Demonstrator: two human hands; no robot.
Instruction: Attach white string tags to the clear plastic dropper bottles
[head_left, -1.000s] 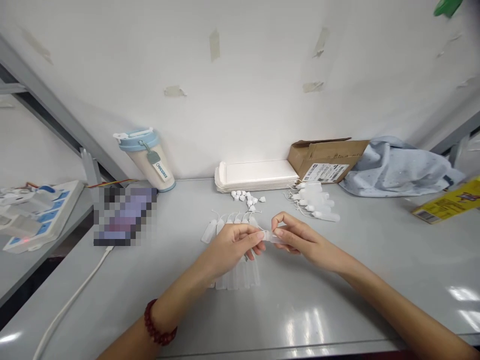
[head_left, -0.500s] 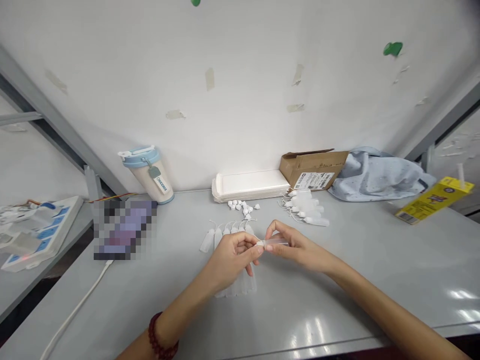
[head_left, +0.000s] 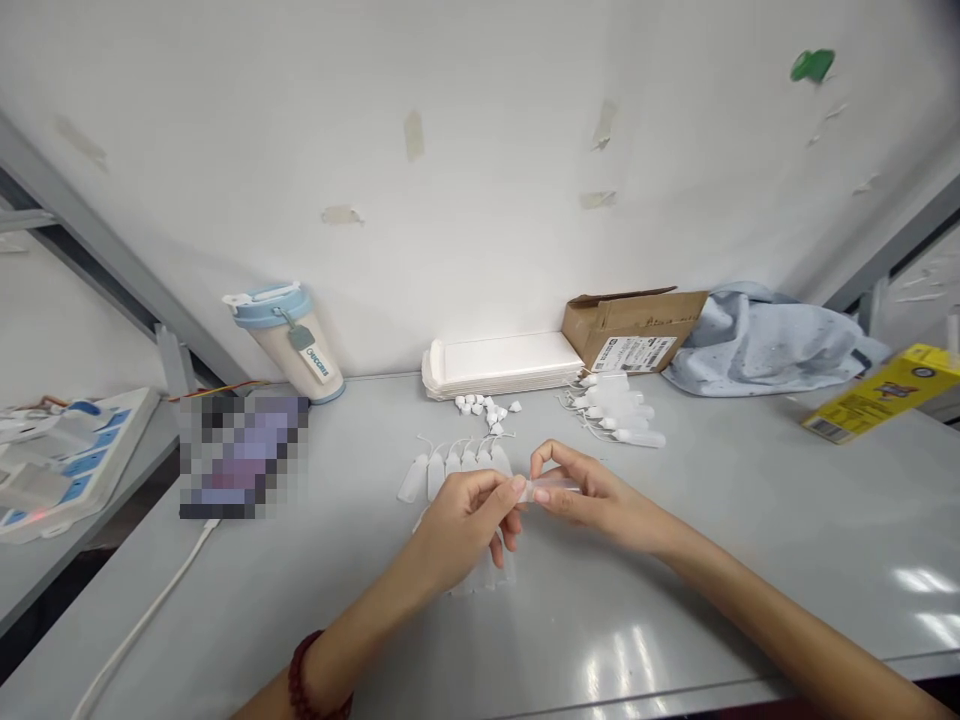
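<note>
My right hand [head_left: 592, 495] pinches the body of a small translucent plastic bottle [head_left: 559, 484] lying level between my hands. My left hand [head_left: 469, 520] is closed at its left end, thumb and fingertips together over the neck, so a cap there is mostly hidden. Under and behind my left hand lie rows of similar small bottles [head_left: 436, 476], with thin strings at their tops. Several small loose white caps [head_left: 495, 415] sit beyond them. Another group of bottles with white caps and strings [head_left: 626, 410] lies to the right of the caps.
A stack of white trays [head_left: 502, 360] and an open cardboard box [head_left: 637, 330] stand against the wall. At right are grey-blue cloth [head_left: 772, 340] and a yellow drink carton [head_left: 881, 392]. A tumbler [head_left: 289, 340], blurred phone [head_left: 247, 460], cable and power strip [head_left: 94, 460] are left.
My left thumb and fingers have shifted over the white cap end, which showed between the fingertips before. My right hand keeps its pinch on the bottle. The camera view has moved slightly.
</note>
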